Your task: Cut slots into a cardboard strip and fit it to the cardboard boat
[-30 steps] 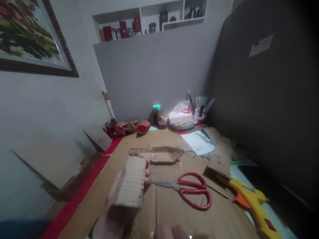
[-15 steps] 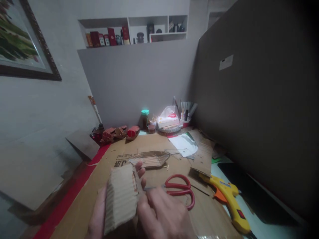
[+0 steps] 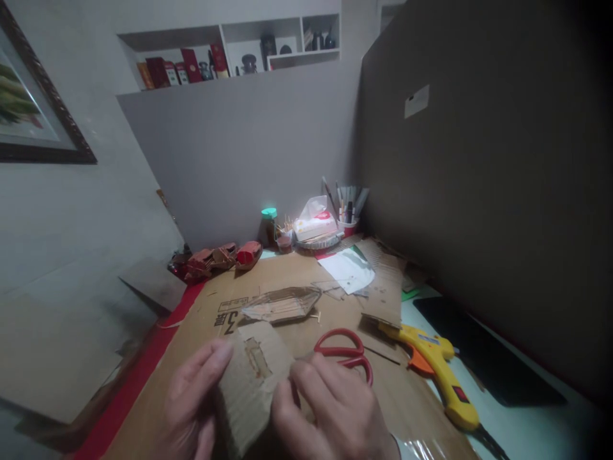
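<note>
My left hand point(image 3: 194, 399) grips a bent piece of corrugated cardboard point(image 3: 251, 409) by its left side, thumb on the near top edge. A small rectangular slot point(image 3: 257, 358) with ragged edges is cut in its upper face. At the cardboard's right edge, my right hand point(image 3: 335, 409) is closed with thumb and forefinger pinched; what lies between them is hidden. Just behind the right hand lie red-handled scissors point(image 3: 342, 333), their blades covered by the hand. Beyond the held piece, a boat-shaped cardboard hull point(image 3: 282, 304) rests on the cardboard sheet point(image 3: 191, 345).
A yellow glue gun point(image 3: 445, 377) lies at right beside a black flat panel point(image 3: 493, 358). Reddish cardboard models point(image 3: 248, 254), a green-lidded jar point(image 3: 269, 223), a tissue pack point(image 3: 316, 223) and a pen cup point(image 3: 348, 223) stand at the back. A grey panel point(image 3: 479, 191) rises on the right.
The cardboard piece has turned, so its slotted face now shows. My left thumb has come round to its top edge. My right hand stays at the right edge. The view has shifted slightly.
</note>
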Motion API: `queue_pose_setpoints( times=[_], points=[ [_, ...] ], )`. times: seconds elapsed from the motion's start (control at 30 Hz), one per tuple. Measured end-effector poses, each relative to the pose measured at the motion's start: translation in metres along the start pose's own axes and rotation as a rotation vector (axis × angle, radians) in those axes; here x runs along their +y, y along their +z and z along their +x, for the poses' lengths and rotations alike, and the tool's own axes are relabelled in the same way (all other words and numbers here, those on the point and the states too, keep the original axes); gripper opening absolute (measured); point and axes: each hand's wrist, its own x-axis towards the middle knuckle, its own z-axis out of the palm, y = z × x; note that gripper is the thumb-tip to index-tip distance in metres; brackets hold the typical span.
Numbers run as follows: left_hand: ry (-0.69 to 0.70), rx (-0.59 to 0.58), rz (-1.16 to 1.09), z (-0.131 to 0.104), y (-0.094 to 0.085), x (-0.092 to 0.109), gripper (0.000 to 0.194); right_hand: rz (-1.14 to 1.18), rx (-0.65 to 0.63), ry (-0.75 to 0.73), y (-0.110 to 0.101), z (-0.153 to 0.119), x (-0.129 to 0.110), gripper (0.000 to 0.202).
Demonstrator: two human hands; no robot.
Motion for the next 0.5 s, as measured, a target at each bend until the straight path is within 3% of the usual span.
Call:
queue_pose_setpoints(
  times=[0.1, 0.33, 0.5],
  points=[
    [-0.029, 0.002, 0.026, -0.001, -0.001, -0.001, 0.031, -0.006, -0.053, 0.038, -0.002, 0.001, -0.001, 0.022],
    [-0.125, 0.124, 0.111, -0.004, -0.009, -0.009, 0.032, 0.043, -0.130, 0.002, -0.002, 0.003, 0.002, 0.016],
    [-0.193, 0.029, 0.033, -0.006, -0.010, -0.010, 0.024, 0.063, -0.068, -0.019, -0.001, -0.003, -0.003, 0.020]
  ],
)
